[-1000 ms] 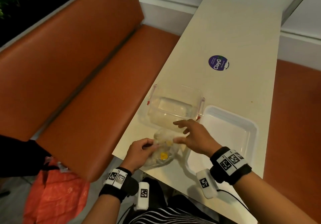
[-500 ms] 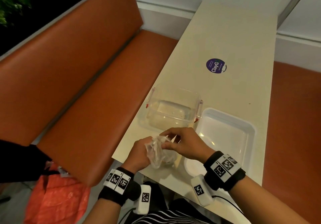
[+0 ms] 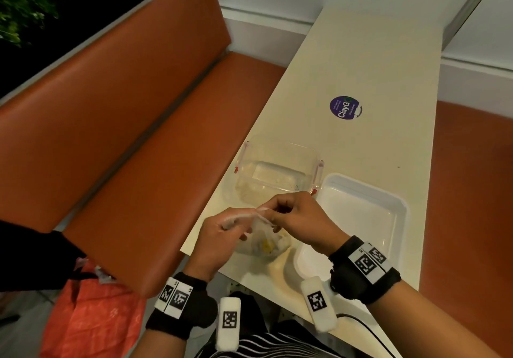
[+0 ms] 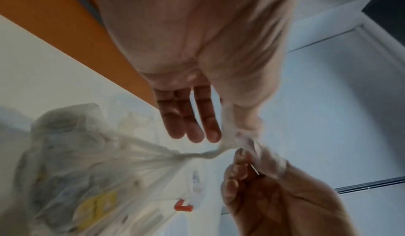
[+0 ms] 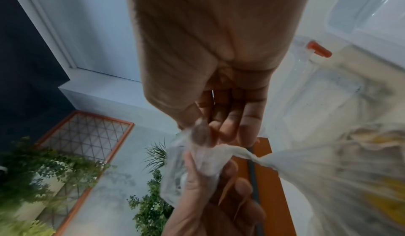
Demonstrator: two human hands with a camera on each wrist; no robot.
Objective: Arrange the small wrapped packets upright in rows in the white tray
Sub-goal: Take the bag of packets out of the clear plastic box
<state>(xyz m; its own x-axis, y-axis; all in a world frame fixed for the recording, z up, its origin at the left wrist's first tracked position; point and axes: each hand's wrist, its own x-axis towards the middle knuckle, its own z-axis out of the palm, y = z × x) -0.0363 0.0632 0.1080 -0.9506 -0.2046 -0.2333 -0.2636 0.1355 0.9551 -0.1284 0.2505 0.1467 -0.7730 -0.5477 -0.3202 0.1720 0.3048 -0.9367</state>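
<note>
Step in hand: opening the clear plastic bag [image 3: 263, 242] that holds the packets [image 3: 267, 244]; it looks twisted shut at the neck.
Left hand: the left hand [image 3: 219, 242] pinches the bag's twisted neck between thumb and forefinger; the other fingers [image 4: 188, 118] hang straight and loose.
Right hand: the right hand [image 3: 298, 218] pinches the loose mouth of the bag at the same knot, fingers curled.
Where the packets are: inside the bag, yellow showing through, at the near table [image 3: 374, 60] edge below both hands.
Key relation: the neck runs left to right between the two hands, the bulk hanging down toward the table.
White tray [image 3: 399, 210]: just right of the bag, nearer the right hand, nothing in it yet.
Clear container [image 3: 277, 146]: just beyond the hands, left of the tray.
Next, I'd guess: untwist the neck before any packet can be stood up.
</note>
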